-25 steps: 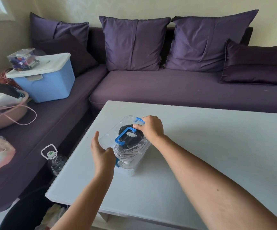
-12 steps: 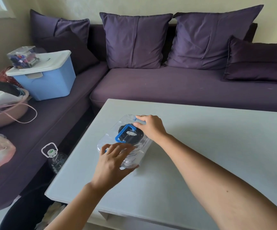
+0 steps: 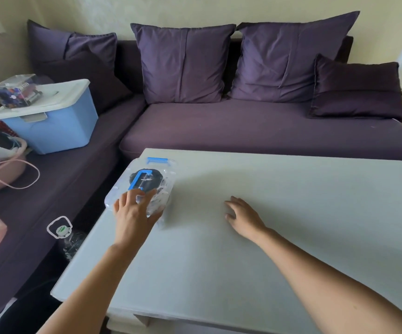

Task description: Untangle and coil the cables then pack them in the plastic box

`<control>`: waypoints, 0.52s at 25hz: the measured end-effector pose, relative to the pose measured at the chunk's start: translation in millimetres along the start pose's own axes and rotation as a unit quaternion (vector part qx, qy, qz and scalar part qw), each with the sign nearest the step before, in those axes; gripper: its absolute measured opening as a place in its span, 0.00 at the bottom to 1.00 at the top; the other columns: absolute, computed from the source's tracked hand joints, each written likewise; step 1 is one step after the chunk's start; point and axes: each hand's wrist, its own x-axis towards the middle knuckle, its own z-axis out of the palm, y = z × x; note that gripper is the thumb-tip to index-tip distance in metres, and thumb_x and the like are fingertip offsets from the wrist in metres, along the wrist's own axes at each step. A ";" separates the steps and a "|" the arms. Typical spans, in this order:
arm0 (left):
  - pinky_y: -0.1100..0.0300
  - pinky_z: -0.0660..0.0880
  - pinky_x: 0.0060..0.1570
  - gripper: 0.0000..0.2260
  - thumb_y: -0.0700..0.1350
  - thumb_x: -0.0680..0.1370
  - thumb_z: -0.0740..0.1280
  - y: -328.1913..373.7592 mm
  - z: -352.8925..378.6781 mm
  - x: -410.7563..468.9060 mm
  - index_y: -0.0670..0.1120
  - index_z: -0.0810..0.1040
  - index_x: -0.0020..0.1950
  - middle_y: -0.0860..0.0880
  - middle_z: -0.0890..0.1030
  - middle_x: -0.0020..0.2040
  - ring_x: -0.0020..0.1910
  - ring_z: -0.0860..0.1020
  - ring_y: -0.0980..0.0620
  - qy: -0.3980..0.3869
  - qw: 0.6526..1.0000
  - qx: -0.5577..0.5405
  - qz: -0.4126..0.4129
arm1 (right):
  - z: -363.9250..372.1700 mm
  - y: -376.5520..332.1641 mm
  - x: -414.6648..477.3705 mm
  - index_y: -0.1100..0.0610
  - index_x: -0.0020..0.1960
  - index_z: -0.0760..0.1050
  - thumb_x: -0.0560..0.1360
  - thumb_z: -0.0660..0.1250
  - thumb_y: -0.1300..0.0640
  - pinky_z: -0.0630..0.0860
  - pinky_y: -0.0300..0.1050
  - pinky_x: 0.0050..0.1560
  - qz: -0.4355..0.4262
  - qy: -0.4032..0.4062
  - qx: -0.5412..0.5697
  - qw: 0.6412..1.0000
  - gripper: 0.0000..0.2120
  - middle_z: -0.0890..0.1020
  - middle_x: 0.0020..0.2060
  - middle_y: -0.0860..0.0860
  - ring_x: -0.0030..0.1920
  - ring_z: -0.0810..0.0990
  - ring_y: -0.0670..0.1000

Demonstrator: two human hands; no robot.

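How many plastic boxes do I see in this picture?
3. One clear box on the table, under the left hand; one blue box with white lid on the sofa; one small clear box on that lid. Others may be hidden.

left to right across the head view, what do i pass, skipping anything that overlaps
blue bin → plastic box → right hand → small cushion
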 end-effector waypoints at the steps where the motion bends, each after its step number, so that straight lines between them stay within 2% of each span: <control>1: 0.47 0.67 0.51 0.23 0.48 0.65 0.79 -2.2 1.2 4.1 0.49 0.81 0.59 0.44 0.77 0.51 0.51 0.70 0.42 -0.002 1.000 0.003 -0.005 | 1.0 0.5 1.0 0.56 0.73 0.63 0.80 0.59 0.54 0.54 0.38 0.70 -0.005 0.004 0.001 1.000 0.23 0.59 0.76 0.53 0.75 0.57 0.51; 9: 0.45 0.65 0.51 0.23 0.45 0.64 0.80 -9.8 0.6 13.9 0.48 0.82 0.57 0.42 0.77 0.51 0.53 0.67 0.42 0.010 1.000 -0.024 -0.014 | 0.2 -3.2 3.1 0.54 0.74 0.63 0.80 0.59 0.54 0.55 0.41 0.72 -0.002 0.002 -0.007 1.000 0.23 0.57 0.76 0.54 0.75 0.56 0.53; 13: 0.42 0.66 0.56 0.24 0.51 0.67 0.77 -7.4 -4.2 16.9 0.50 0.78 0.62 0.42 0.76 0.57 0.57 0.70 0.37 -0.049 0.998 0.006 -0.040 | -10.5 -6.9 -1.7 0.55 0.75 0.61 0.80 0.59 0.55 0.55 0.41 0.71 0.003 -0.045 -0.007 0.999 0.24 0.56 0.76 0.54 0.76 0.55 0.52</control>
